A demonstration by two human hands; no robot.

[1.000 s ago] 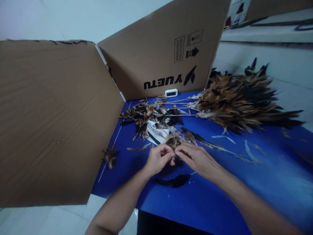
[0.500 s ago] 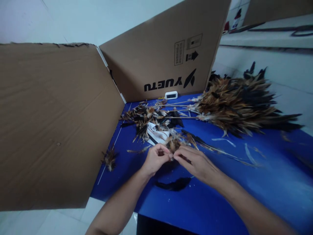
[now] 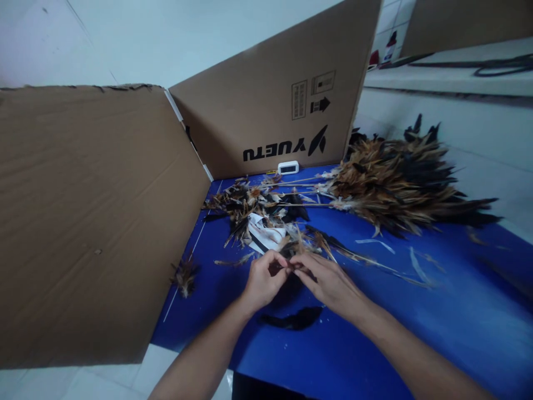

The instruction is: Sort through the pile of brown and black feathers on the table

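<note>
My left hand (image 3: 265, 279) and my right hand (image 3: 330, 282) meet fingertip to fingertip over the blue table (image 3: 358, 344). Both are closed in a pinch on brown feathers, mostly hidden behind the fingers. Just beyond the fingertips lies a pile of loose brown and black feathers (image 3: 239, 205), with a white crumpled piece of paper or film (image 3: 268, 236) among them. A single black feather (image 3: 293, 319) rests on the table below my hands.
Feather dusters (image 3: 395, 183) with thin sticks lie at the back right. Cardboard panels (image 3: 266, 100) wall off the back and left. A small white digital device (image 3: 288, 167) stands by the back panel. A feather tuft (image 3: 184, 276) sits at the left edge. Clear strips (image 3: 377, 243) lie to the right.
The brown tuft that showed above my fingertips is now mostly hidden behind them. My right-hand fingers have shifted closer over the left fingertips. The view has tilted slightly.
</note>
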